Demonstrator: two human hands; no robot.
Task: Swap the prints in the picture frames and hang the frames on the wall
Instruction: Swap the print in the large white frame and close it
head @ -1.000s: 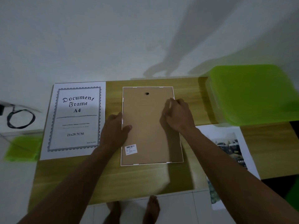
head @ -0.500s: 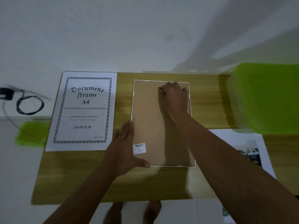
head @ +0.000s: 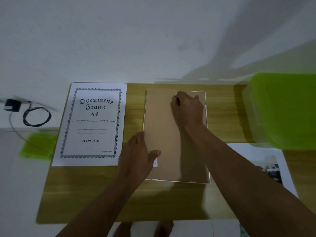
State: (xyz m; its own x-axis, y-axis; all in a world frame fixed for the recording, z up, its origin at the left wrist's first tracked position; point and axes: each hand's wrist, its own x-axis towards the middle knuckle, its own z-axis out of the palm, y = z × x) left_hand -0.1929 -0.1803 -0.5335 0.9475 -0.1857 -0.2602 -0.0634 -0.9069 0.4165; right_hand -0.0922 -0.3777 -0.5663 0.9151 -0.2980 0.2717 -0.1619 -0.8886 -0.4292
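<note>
One frame (head: 177,181) lies face down in the middle of the table (head: 130,199), its brown backing (head: 162,127) up and its white rim showing along the right and near sides. We count two hands on it. Our left hand (head: 138,156) lies flat along the frame's left edge, with its fingers straight and close together and its thumb across onto the backing. Our right hand (head: 187,108) sits near the far edge with its fingers curled tight, pinching a small dark bit on the backing. We cannot tell what that bit is.

We count two papers. One sheet (head: 92,124) printed "Document Frame A4" lies left of the frame, apart from it by a band of wood, and its left side runs along the table's left edge. One print (head: 266,161) lies to the right, partly under our right forearm.

One green box (head: 283,110) fills the far right corner and runs out of view. One green lid (head: 38,145) and one looped cable (head: 36,117) lie off the table to the left.

A wide strip of wood shows between the frame and the near edge, where our two feet (head: 164,228) stand. Only a thin strip shows between the frame and the wall.
</note>
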